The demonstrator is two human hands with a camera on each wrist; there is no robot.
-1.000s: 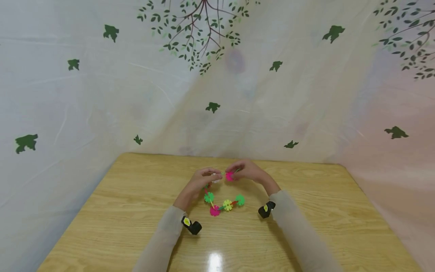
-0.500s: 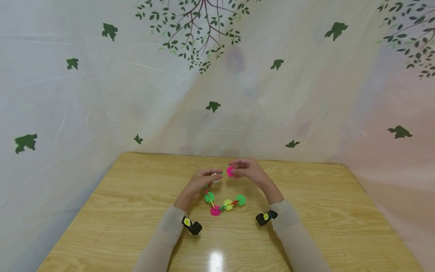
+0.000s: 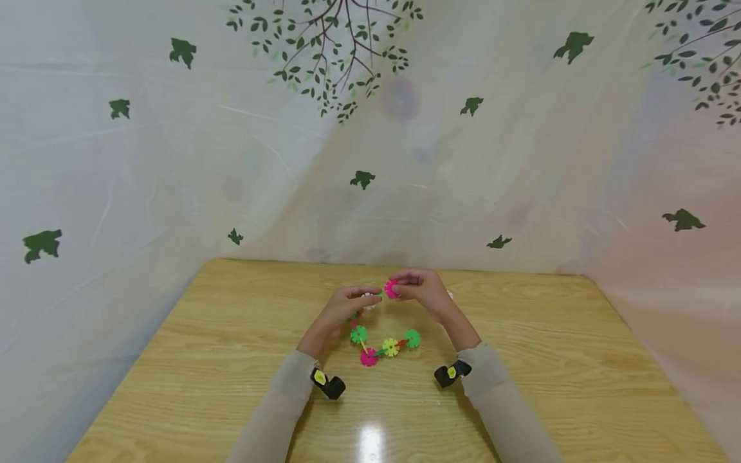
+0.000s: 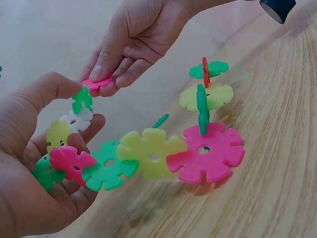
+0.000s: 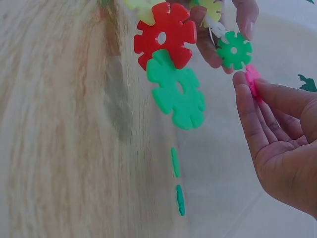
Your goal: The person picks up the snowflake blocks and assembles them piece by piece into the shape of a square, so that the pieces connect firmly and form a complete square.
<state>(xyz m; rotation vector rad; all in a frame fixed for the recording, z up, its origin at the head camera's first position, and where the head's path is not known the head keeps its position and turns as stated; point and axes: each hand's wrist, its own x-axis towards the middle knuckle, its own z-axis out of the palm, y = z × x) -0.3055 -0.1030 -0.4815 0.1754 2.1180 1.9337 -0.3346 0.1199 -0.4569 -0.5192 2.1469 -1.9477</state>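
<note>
My left hand (image 3: 341,308) holds a chain of flower-shaped plastic discs, the fingers curled around its upper part. In the left wrist view a white disc (image 4: 77,120) and a green end disc (image 4: 82,100) stand by the thumb. Between thumb and fingers, my right hand (image 3: 427,293) pinches a loose-looking pink disc (image 5: 252,81). Its edge is at the green end disc; whether the two are slotted together I cannot tell. The chain's other end curves down towards me, with a larger-looking pink disc (image 4: 205,152), a yellow disc (image 3: 390,348) and a green disc (image 3: 412,339).
Small green pieces (image 5: 180,200) lie on the wooden table (image 3: 521,386). A bit of white (image 3: 450,294) shows behind my right wrist. A patterned cloth (image 3: 289,193) hangs beyond the table's far edge. Both wrists wear black cameras (image 3: 329,384).
My right hand has lifted slightly and turned the pink disc, then brought it a little left towards the green end disc. My left hand has hardly moved.
</note>
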